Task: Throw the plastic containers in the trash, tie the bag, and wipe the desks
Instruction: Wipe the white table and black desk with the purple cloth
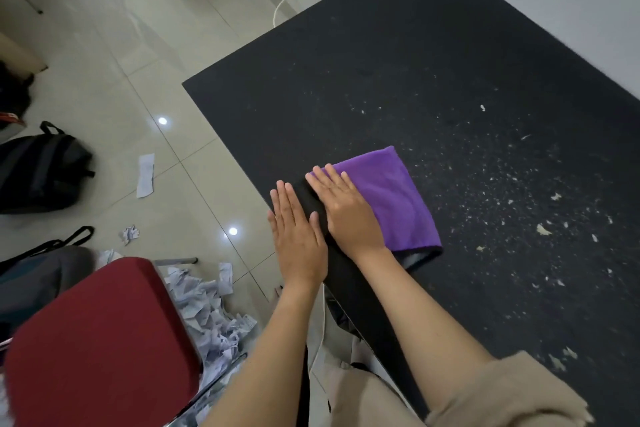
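We see the black desk [433,80] filling the right half of the frame, its near edge running from the centre down toward the lower right, and its surface is speckled with pale crumbs [543,229], thickest at the right and lower right. Our purple cloth [388,198] lies folded flat on the desk close to that edge, just right of centre, its long side pointing toward the upper left. Our right hand [346,211] presses flat on the cloth's left part, fingers straight and together. Our left hand [298,236] is spread flat just beside it at the desk's edge, holding nothing, apart from the cloth. So the dirt lies to the right of both hands, and we judge the next wipe belongs to the right hand, sweeping that way.
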